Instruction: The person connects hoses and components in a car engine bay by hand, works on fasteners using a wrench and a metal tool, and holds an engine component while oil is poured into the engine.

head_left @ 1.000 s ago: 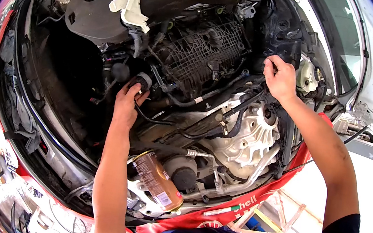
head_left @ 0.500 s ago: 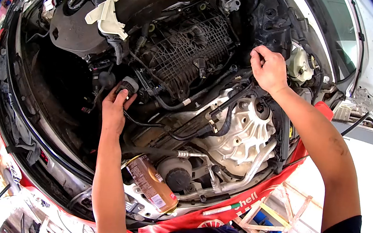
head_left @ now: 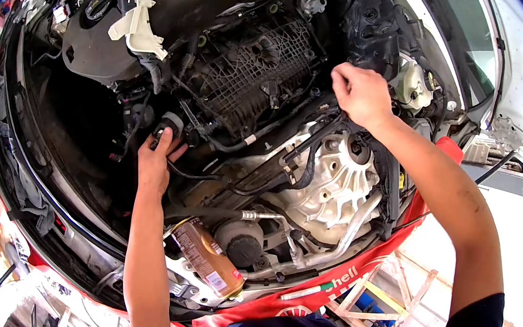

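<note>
My left hand (head_left: 156, 161) holds a dark round connector with a grey rim (head_left: 171, 125) between thumb and fingers, and a black cable runs off to its right. Over the upper right of the engine bay, my right hand (head_left: 358, 91) is curled, thumb against the bent fingers; whatever it may grip is too small or hidden to make out. Between the hands lie the ribbed black engine part (head_left: 254, 72) and a black hose. Below my right hand is the silver cast housing (head_left: 332, 180).
A brown can (head_left: 207, 256) lies by the round black cap (head_left: 244, 251) at the front edge. A red cover (head_left: 267, 311) drapes the fender, with a white and green marker (head_left: 307, 292) on it. A cream plastic bracket (head_left: 139, 26) sits upper left. A wooden frame (head_left: 389, 302) stands on the floor.
The whole view has shifted, so the engine bay appears further left. My right hand has moved slightly left in view. My left hand still holds the connector.
</note>
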Available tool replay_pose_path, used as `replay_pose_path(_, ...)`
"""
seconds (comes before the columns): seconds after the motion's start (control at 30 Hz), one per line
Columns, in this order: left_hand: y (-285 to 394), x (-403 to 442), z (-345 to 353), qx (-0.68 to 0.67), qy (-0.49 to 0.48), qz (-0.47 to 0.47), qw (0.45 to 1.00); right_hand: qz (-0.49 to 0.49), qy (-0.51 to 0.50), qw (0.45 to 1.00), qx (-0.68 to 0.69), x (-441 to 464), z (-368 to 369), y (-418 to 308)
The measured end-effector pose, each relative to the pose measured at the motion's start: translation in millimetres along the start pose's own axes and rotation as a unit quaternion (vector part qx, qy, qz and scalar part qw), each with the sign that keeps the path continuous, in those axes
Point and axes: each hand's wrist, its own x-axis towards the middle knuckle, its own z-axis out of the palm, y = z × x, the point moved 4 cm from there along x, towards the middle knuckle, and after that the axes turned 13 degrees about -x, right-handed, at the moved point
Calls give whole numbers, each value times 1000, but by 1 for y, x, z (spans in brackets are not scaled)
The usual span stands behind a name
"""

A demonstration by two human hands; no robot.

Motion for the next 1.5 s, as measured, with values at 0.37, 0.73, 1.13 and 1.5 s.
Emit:
replay_pose_path(0.37, 2, 4, -2, -61, -51, -15, 997, -238, -481, 838, -100, 21, 63, -128)
replay_pose_path(0.73, -6, 9, -9, -84, -69, -1, 994, -381, -393, 831, -94, 10, 84, -140)
replay_pose_path(1.13, -6, 9, 2, -83, 1, 8, 997, -325, -354, 867, -130, 25, 82, -136)
replay_pose_path(1.5, -8, 7, 0, -59, 28, 33, 997, -325, -395, 848, -137, 21, 84, -139)
